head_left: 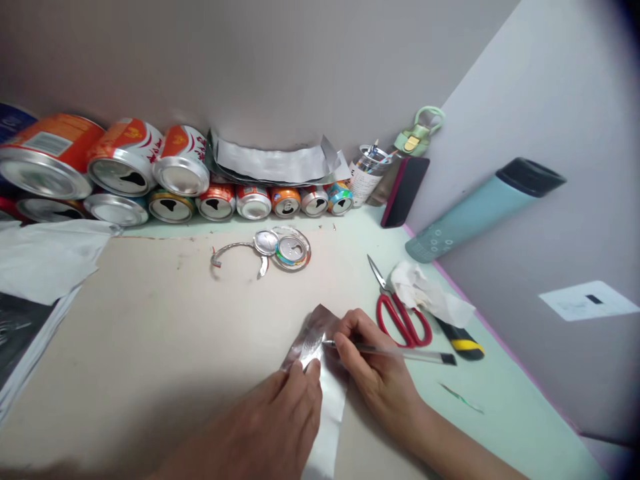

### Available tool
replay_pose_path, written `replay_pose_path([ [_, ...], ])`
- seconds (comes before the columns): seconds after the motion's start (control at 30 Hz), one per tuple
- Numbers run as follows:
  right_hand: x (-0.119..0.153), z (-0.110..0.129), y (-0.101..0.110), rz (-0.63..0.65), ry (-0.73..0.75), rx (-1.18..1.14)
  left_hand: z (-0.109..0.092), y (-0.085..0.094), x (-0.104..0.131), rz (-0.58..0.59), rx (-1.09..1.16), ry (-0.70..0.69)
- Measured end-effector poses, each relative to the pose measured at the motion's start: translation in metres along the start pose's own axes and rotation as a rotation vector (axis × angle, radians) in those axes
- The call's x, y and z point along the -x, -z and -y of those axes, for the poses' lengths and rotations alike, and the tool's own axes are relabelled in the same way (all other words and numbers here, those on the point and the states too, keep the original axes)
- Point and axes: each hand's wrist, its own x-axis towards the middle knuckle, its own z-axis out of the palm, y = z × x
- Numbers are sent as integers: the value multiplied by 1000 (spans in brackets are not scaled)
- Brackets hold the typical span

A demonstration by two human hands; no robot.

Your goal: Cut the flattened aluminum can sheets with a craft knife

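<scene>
One metal sheet [334, 400] is laid on the tabletop [150, 333], held down by bunched fingers of the left hand [283, 403], any pinch being unclear; one pen [415, 354] is pinched by fingers of the right hand [383, 380], tip at sheet. By excess pen pressure, it might be torn.

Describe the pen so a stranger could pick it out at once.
On the wide beige board, find the shiny metal sheet under the left hand. The pen is in the right hand, its tip at the metal. Unlike the red-handled scissors beyond it, it is slim and straight, with a see-through barrel and black end.
</scene>
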Motion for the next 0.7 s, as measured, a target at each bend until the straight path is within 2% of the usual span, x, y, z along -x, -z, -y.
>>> replay_pose_path([
  [0.47,-1,0,4,66,14,5,4,2,3,-25,9,-13],
  [0.57,-1,-2,6,36,-7,-52,5,3,2,-13,28,-20],
  [0.7,-4,-7,11,-99,-92,-200,5,1,2,-14,2,-13],
])
